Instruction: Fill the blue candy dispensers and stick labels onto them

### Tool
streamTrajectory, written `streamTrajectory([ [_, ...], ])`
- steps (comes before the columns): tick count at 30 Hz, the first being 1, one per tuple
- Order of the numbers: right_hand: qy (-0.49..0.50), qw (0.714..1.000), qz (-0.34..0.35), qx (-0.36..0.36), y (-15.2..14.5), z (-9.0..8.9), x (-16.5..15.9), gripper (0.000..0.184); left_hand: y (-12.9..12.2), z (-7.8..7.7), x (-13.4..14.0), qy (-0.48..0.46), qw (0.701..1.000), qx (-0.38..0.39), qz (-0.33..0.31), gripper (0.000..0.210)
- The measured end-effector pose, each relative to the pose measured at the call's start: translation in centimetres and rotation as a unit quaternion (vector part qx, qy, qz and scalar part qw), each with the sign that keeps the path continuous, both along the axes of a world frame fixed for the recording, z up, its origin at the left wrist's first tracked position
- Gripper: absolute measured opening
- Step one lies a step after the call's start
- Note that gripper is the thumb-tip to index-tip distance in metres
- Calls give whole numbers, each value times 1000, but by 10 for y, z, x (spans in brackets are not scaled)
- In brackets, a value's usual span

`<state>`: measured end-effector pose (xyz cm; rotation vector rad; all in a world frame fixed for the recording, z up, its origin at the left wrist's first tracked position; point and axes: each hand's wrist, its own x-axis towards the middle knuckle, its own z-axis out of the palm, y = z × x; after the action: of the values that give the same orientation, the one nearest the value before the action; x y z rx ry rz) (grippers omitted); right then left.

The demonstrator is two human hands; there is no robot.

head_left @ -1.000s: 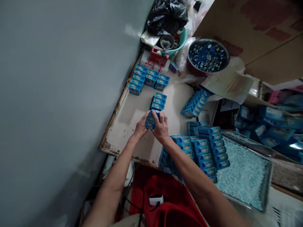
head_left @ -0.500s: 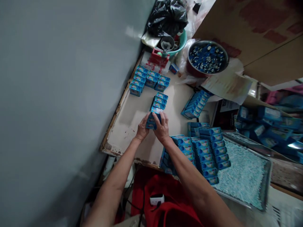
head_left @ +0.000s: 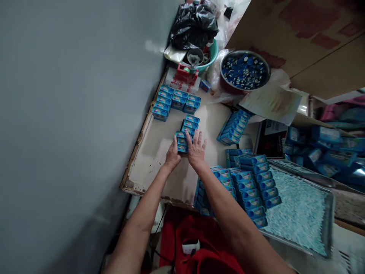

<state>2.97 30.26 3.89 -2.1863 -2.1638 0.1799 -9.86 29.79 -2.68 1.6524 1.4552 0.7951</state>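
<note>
While the left hand point(head_left: 172, 155), loosely curved, and right hand point(head_left: 196, 150), splayed, flank the boxes point(head_left: 182, 144) between them without clasping, even pressure should best align them.

"Can you read any words?"
"No. The blue boxes point(head_left: 182, 144) have tiny print, too small for me."
"What about the red letters on the plastic pack point(head_left: 172, 81)?"
"Too blurry. So are the pale letters on the dark strip point(head_left: 293, 169)."

Blue pkts point(head_left: 190, 125) on wht tbl point(head_left: 212, 140)
</note>
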Motion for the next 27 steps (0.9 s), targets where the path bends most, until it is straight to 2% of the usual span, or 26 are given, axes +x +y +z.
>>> streamTrajectory([
  [3,2,1000,-14,1,1,-10,-1,67,-1,5,9,-26,998,-51,12,106],
  [5,12,1000,-22,-11,0,-10,-1,68,-3,9,9,-45,996,-72,22,108],
  [8,26,998,-16,-55,-2,2,6,76,1,17,1,-108,991,-75,14,111],
  [10,47,995,-6,-86,-4,11,17,92,10,21,-5,-158,984,-84,5,109],
  [12,85,991,-5,-106,-5,18,31,100,24,26,-4,-179,976,-114,43,99],
  [15,141,984,-28,-106,-3,20,51,78,47,38,15,-128,965,-178,146,87],
  [17,161,981,-51,-95,1,21,60,64,58,49,33,-58,960,-204,185,89],
  [19,172,979,-64,-86,4,22,66,59,63,60,48,11,959,-194,208,85],
  [23,170,982,-44,-73,1,31,74,48,60,74,61,77,963,-153,209,78],
  [27,168,984,-43,-45,-12,58,81,40,60,81,61,107,961,-181,177,90],
])
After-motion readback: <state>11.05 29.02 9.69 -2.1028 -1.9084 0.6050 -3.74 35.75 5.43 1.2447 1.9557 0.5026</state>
